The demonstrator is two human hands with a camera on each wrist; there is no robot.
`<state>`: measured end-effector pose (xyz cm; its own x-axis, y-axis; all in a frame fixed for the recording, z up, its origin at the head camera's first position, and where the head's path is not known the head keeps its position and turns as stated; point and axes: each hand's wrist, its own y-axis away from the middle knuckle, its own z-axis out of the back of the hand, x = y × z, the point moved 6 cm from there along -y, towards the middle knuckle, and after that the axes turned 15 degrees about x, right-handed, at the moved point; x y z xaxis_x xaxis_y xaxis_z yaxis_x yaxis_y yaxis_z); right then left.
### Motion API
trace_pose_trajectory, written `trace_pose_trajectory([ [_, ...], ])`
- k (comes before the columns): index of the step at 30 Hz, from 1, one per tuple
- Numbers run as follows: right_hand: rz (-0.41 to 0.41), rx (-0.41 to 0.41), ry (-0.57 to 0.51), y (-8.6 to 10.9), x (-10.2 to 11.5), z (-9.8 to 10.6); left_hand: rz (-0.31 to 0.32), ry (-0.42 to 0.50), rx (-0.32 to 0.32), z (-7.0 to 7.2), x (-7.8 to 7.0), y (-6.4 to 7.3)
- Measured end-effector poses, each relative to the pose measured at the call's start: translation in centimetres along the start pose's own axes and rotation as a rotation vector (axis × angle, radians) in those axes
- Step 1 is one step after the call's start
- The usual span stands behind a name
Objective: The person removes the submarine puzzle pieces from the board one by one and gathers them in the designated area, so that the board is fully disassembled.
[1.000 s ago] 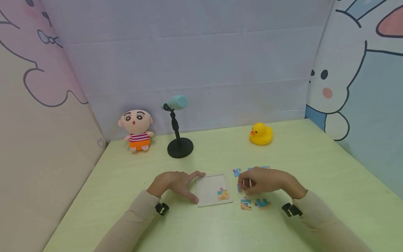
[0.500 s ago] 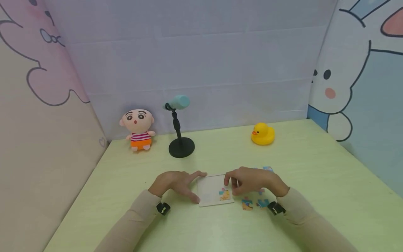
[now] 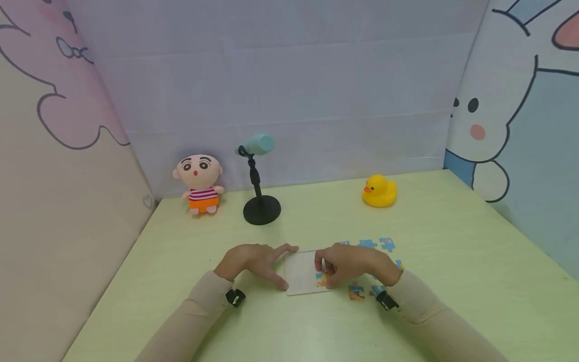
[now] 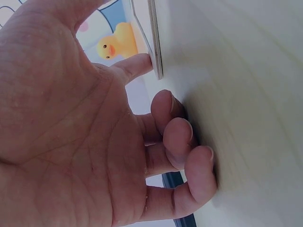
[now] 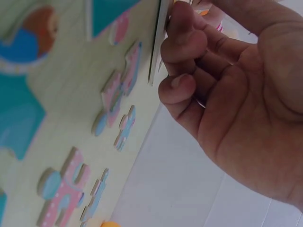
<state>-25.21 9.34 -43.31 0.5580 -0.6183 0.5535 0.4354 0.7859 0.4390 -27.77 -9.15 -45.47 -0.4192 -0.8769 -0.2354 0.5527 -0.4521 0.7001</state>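
Note:
A square, pale puzzle tray [image 3: 297, 276] lies on the table. My left hand [image 3: 254, 261] stretches its thumb and index finger to the tray's two left corners; the left wrist view shows a digit touching the edge of the tray [image 4: 155, 45], with the other fingers bent on the table. A blue-and-orange puzzle piece [image 3: 321, 280] sits in the tray's lower right. Over the right side is my right hand [image 3: 350, 261], thumb and fingers bent together as if around a puzzle piece, which the fingers mostly hide. Curled fingers of the right hand [image 5: 236, 90] also show in the right wrist view.
Several loose puzzle pieces lie right of the tray, including a lower one [image 3: 356, 291] and a far one [image 3: 387, 244]. Farther back are a plush doll [image 3: 199, 183], a black stand [image 3: 261, 209] with a mint-green top, and a yellow rubber duck [image 3: 380, 191].
My right hand has moved left from the loose pieces to over the tray's right side, uncovering pieces behind it. The left hand has stayed at the tray's left edge.

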Motion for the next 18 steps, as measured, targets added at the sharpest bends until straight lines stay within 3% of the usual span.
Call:
trace_pose_trajectory([
  [5,-0.013,-0.015,-0.002,-0.17,-0.11,-0.16,0.001,-0.001,0.001,-0.05,0.04,-0.09],
  [11,-0.072,-0.047,0.070,-0.19,0.00,-0.07,-0.004,0.004,0.000,-0.17,0.03,-0.06],
  [18,-0.028,-0.055,0.086,-0.16,0.36,0.04,0.004,-0.009,-0.004,-0.12,-0.11,0.12],
])
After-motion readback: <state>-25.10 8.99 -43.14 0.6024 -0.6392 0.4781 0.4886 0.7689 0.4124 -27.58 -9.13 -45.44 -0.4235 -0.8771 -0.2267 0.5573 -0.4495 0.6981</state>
